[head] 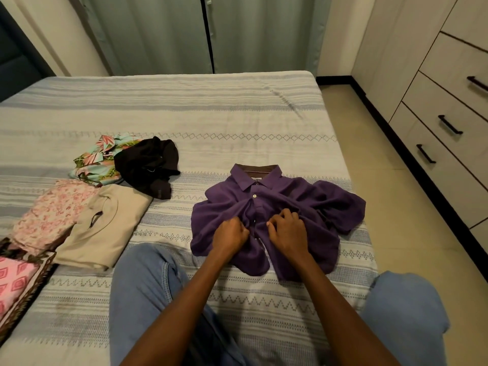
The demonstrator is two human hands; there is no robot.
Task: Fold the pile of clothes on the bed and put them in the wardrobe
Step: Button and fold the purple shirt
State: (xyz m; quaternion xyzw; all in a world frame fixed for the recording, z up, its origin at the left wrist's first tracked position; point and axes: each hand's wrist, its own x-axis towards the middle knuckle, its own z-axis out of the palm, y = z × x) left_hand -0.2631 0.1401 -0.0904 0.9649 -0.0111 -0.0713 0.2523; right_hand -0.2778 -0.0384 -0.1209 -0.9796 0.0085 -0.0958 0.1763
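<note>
- The purple shirt [277,207] lies front up on the bed [184,114], collar away from me, rumpled, its right sleeve spread toward the bed's right edge.
- My left hand [229,237] sits on the shirt's front just left of the button strip, fingers curled into the cloth and bunching it.
- My right hand [287,229] sits just right of the strip, fingers [274,223] curled down and pinching a fold of the fabric.
- The two hands are close together, with the button strip between them.
- My knees in blue jeans [148,291] rest on the bed on either side of the shirt's lower edge.
- To the left, well apart from the shirt, lies a folded beige garment [105,228].
- Beyond it, a crumpled black garment [148,165] rests partly on a floral shirt [97,159].
- A pink floral piece [50,215] lies beside the beige one, and a pink patterned cloth [13,281] sits at the left edge.
- Curtains [206,33] hang beyond the bed.
- The wardrobe drawers [449,107] with dark handles stand along the right, across a strip of tiled floor [396,194].
</note>
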